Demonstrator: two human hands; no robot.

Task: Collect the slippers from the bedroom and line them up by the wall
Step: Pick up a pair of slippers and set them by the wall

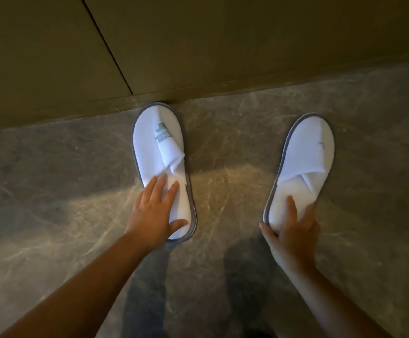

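On a marbled grey stone floor at the foot of a dark olive panelled wall, seen from the head camera, two white terry slippers with grey-edged soles point toes toward the wall. The left slipper sits with its toe touching the base of the wall, just beside the dark vertical seam between two panels. Its folded-over upper carries a green printed emblem above lines of green lettering, too small and creased to read. The left hand lies flat on its heel end, fingers spread and released, thumb resting across the back of the insole rather than gripping.

The right slipper lies well apart to the right, tilted so its toe leans rightward, and its toe stops short of the wall, with bare floor showing between. A small green mark shows on its upper, but nothing legible. The right hand grasps its heel: the thumb hooks under the sole's left edge, while the fingers curl over the insole from above.

A broad strip of open floor separates the two slippers, crossed by a pale band of light. More bare floor runs left of the left slipper and right of the right slipper along the wall's base. Both bare forearms reach in from the lower edge of the frame.
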